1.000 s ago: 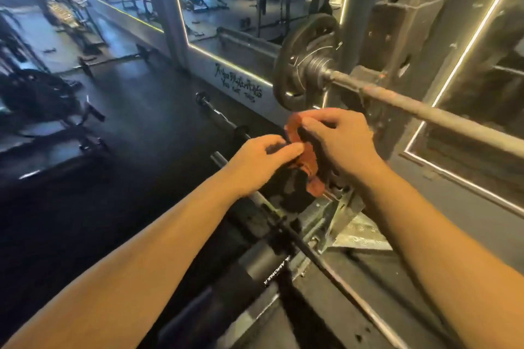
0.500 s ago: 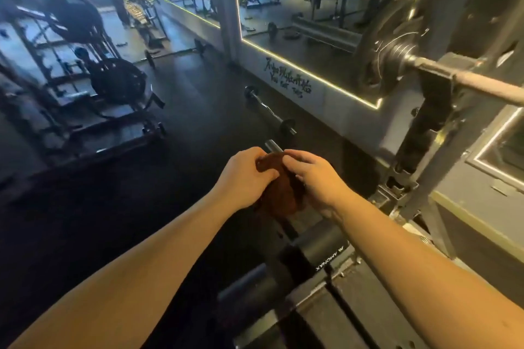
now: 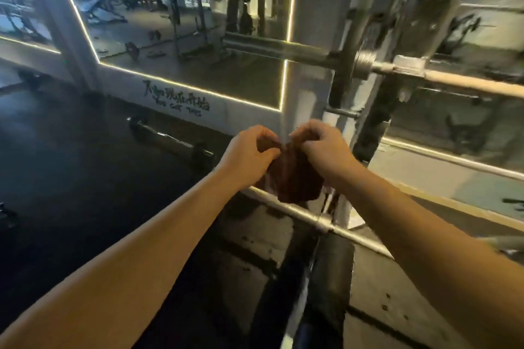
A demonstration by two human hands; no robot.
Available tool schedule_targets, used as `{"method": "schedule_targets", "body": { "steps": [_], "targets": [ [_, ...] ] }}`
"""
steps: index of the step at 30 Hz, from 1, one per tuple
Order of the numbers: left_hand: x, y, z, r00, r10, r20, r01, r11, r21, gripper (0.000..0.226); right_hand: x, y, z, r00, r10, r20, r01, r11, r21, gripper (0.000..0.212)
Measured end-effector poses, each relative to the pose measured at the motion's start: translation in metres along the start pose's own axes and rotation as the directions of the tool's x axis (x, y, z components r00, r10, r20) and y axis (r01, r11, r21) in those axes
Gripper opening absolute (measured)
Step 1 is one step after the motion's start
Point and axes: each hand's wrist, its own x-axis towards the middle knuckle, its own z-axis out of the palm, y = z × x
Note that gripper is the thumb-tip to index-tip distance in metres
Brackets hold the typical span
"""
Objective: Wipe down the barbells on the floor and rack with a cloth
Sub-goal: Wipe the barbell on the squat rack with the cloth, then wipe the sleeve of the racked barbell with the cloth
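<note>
Black handwritten Chinese ending "开始" marks the wall panel [image 3: 243, 117] under the mirror [image 3: 198, 37] (Latin line beneath blurred).

We count two hands, the left hand [image 3: 249, 154] and the right hand [image 3: 323, 150], and one dark red cloth [image 3: 295, 181] pinched between them. Barbells come to three: one racked barbell [image 3: 467, 83] at upper right, one long barbell [image 3: 286, 208] lying low under the cloth, and one short barbell [image 3: 170, 138] on the floor [image 3: 71, 164]. We see one painted inscription [image 3: 177, 100], set in two lines. Things reflected in the mirror [image 3: 198, 71] are too blurred for us to count.
</note>
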Motion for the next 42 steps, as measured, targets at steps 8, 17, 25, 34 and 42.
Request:
{"method": "schedule_targets", "body": {
  "steps": [8,17,25,34,42],
  "targets": [
    [0.095,0.003,-0.067,0.954,0.192,0.228,-0.163,0.976,-0.142,0.032,0.069,-0.089,0.007,0.81,0.122,-0.574,-0.217,0.971,-0.098,0.026],
    [0.249,0.077,-0.038,0.887,0.404,0.223,-0.381,0.914,-0.138,0.025,0.154,-0.075,-0.028,0.631,0.059,-0.774,-0.409,0.873,-0.267,0.093],
    [0.374,0.142,0.003,0.64,0.593,0.488,-0.703,0.708,0.061,0.069,0.204,-0.07,-0.036,0.617,-0.009,-0.787,-0.544,0.718,-0.434,0.046],
    [0.467,0.157,0.044,0.034,0.746,0.665,-0.996,0.084,-0.043,0.045,0.219,-0.075,-0.043,0.641,0.068,-0.765,-0.578,0.698,-0.422,0.042],
    [0.509,0.165,0.045,-0.099,0.671,0.735,-0.981,0.056,-0.184,0.033,0.234,-0.098,-0.04,0.617,0.053,-0.786,-0.579,0.707,-0.407,0.046]
  ]
}}
